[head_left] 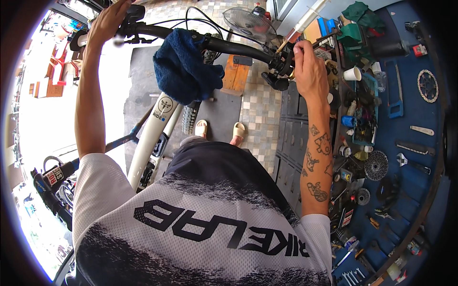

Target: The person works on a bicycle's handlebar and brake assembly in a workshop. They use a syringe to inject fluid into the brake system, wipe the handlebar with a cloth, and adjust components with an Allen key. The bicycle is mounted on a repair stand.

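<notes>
A black bicycle handlebar (241, 49) spans the top of the view. My left hand (108, 23) is closed over its left end, by the controls, with the fingertips partly hidden. My right hand (309, 64) is at the right end, fingers pinched together beside the brake lever clamp (276, 63); what they hold is hidden. A clear syringe (307, 20) with reddish fluid near its tip stands tilted above the lever, just beyond my fingertips. A dark blue towel (183, 64) is draped over the bar's middle, above the white bike frame (151, 138).
To the right, a blue wall or bench surface carries a hacksaw (395, 90), an adjustable wrench (413, 164) and cassettes (376, 165). A white cup (352, 74) is near my right forearm. Ahead are a fan (249, 24) and a wooden block (235, 76) with a phone on it.
</notes>
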Demonstrator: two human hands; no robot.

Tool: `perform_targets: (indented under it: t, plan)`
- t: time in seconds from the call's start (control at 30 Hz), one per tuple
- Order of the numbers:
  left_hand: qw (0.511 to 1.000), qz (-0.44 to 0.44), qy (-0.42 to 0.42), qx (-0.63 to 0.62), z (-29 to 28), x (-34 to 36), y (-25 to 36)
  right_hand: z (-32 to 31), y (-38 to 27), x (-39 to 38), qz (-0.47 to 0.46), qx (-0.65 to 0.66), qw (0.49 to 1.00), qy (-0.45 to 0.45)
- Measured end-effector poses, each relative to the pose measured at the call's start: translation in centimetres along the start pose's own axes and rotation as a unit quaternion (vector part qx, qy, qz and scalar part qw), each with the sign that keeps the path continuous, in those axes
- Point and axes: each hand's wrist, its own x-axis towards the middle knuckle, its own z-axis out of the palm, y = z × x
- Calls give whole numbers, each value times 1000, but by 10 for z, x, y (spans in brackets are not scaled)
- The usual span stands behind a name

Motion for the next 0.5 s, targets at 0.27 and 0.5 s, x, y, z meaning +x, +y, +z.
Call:
perform_targets:
  t: [0.27,0.5]
  plan:
    - [997,-69,20,-12,-5,-1,22,-3,-4,-2,16,12,1000,-8]
    - [940,-54,251,-223,-12,-53,115,1,5,-7,33,103,985,134]
